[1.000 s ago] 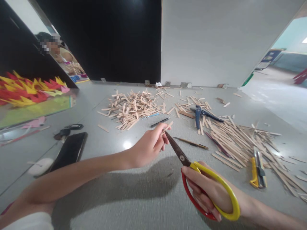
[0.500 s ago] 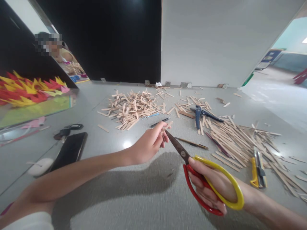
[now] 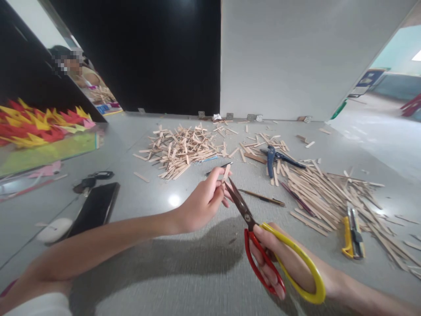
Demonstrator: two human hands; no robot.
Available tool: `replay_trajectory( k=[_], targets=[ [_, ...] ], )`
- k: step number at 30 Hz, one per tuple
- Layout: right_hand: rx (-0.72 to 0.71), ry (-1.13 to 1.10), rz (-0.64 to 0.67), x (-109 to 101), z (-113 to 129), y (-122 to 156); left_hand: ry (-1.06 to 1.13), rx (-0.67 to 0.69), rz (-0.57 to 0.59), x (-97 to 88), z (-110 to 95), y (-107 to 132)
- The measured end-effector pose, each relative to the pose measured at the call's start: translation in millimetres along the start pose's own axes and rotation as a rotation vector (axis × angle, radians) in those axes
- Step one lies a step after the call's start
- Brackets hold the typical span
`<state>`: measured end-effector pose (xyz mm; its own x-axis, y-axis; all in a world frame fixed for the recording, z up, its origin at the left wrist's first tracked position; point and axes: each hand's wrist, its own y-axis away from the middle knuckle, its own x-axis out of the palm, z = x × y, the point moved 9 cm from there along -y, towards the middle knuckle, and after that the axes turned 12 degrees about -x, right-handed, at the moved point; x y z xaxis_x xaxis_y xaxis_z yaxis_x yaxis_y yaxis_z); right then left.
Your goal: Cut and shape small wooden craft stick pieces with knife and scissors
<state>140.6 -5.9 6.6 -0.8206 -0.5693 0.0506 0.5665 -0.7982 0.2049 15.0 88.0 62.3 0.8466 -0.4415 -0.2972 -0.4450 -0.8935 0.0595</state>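
Observation:
My left hand (image 3: 200,202) pinches a short piece of flat wooden stick (image 3: 226,172) that points up from the fingertips. In my right hand (image 3: 279,254) is a pair of scissors (image 3: 243,208) with one red and one yellow handle loop. Their dark blades stand slightly apart, tips close to the stick and to my left fingers. Whether a blade touches the wood I cannot tell. Beyond my left hand lies a heap of short cut stick pieces (image 3: 180,149). A pen (image 3: 263,197) rests on the grey floor just past the scissors.
Long sticks (image 3: 315,193) spread at the right, near a yellow box cutter (image 3: 353,232) and blue-handled cutters (image 3: 271,160). A black phone (image 3: 94,208), keys (image 3: 87,184) and a white case (image 3: 55,229) lie left. Black and white panels (image 3: 276,57) stand behind; another person (image 3: 88,77) sits far left.
The scissors' blades have opened a little, and my right hand has shifted slightly left and down. The stick piece in my left hand has turned more upright.

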Motion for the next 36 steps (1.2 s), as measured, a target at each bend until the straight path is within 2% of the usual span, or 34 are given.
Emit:
replay_trajectory(
  k=[7,11,13,17,25,29,36],
  targets=[
    [-0.008,0.0,-0.012,4.7,2.0,1.5,0.01,0.008,0.014,1.3,0.8,3.0],
    [0.089,-0.188,0.004,6.4,-13.5,3.7,-0.013,0.045,0.047,3.8,-4.2,4.2],
    [0.093,-0.23,0.015,6.8,-16.6,4.2,-0.015,0.057,0.06,5.0,-5.0,4.3],
    [0.005,-0.044,-0.038,1.2,-10.6,3.6,0.015,0.059,0.047,5.6,-3.1,4.8],
    [0.03,0.196,-0.066,-2.5,-15.0,4.7,0.066,0.08,0.044,8.2,-2.4,10.3],
    [0.013,0.218,-0.043,-2.2,-14.0,4.6,0.05,0.11,0.043,7.7,-3.5,12.0],
    [0.011,0.203,-0.093,-3.4,-4.1,6.3,0.063,0.101,0.044,7.3,-4.1,11.5]
  ],
)
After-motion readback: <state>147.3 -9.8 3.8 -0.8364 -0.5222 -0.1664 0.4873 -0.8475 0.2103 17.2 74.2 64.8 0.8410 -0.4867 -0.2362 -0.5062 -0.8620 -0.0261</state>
